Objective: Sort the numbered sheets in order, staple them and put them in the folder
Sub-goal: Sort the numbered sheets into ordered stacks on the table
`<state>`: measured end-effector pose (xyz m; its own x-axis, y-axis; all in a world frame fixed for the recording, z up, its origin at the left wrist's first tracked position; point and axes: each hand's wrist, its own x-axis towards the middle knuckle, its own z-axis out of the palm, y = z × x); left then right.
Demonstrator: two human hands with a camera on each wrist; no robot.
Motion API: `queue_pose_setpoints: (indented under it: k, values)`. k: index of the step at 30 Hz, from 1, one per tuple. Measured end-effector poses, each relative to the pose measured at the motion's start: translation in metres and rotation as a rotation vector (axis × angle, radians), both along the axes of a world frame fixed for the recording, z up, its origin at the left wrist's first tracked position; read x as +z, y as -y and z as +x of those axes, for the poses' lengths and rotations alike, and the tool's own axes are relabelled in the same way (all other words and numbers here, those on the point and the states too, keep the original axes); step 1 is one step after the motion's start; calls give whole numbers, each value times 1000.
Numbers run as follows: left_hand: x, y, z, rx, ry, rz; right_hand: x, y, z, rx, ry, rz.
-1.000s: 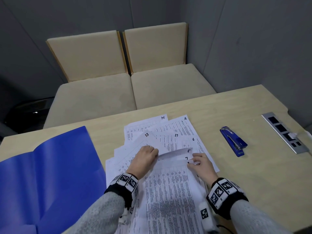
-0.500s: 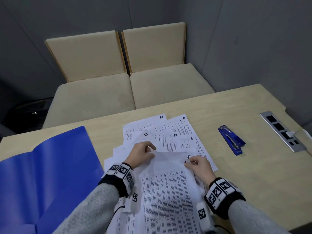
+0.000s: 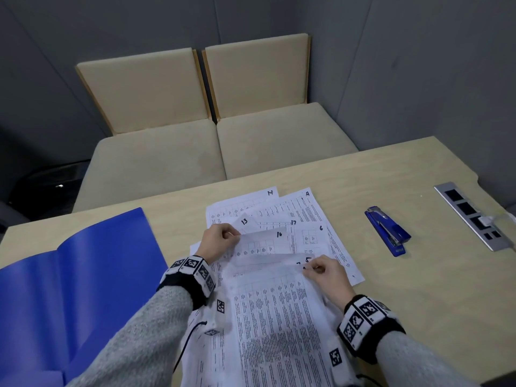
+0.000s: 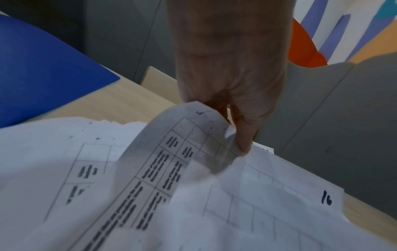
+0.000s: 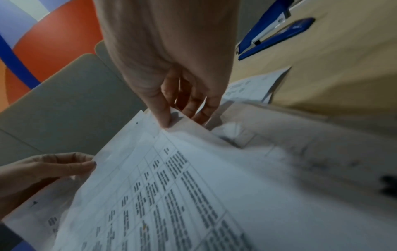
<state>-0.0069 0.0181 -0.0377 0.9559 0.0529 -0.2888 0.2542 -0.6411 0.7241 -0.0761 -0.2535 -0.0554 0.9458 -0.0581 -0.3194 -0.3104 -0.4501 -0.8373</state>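
Several numbered sheets (image 3: 304,213) lie fanned on the wooden table (image 3: 418,289), with 14, 4, 13, 17, 6, 16 and 5 showing. My left hand (image 3: 220,238) pinches the top left corner of a lifted sheet (image 4: 189,144), which curls over sheet 16 (image 4: 279,195). My right hand (image 3: 321,270) pinches the top right corner of the front sheet (image 3: 279,317) near the 5. The wrist view shows its thumb (image 5: 163,110) pressed on that corner. A blue folder (image 3: 69,289) lies open at the left. A blue stapler (image 3: 388,230) sits at the right.
A metal socket panel (image 3: 472,216) with a plugged cable is set into the table at the far right. Two beige padded seats (image 3: 212,146) stand beyond the table's far edge, with grey walls behind.
My left hand has lifted and moved back to the left with a sheet corner, uncovering sheet 16. My right hand stays at the front sheet's corner.
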Motion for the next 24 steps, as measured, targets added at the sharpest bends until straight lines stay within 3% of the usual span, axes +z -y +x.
queue_pose_setpoints:
  k: [2,5,8,12,15,17,21,24]
  values:
    - [2,3,-1,-106,-22,44,-2,-8,5,-55,-3,21]
    - [2,10,1,-342,-53,323,-5,-22,9,-16,-29,-22]
    - [-3,19,6,-289,36,511,-8,-28,8,64,2,-111]
    - [-9,28,13,-217,59,432,-9,-25,-1,133,77,-174]
    - [-11,29,13,-154,216,319,-10,-21,-10,130,94,-171]
    - [-10,28,10,-203,262,247,-8,-18,-14,112,112,-205]
    - [-13,29,1,-321,162,120,-3,-12,-16,55,89,-284]
    - [-16,36,0,-367,77,126,-7,-9,-10,7,105,-176]
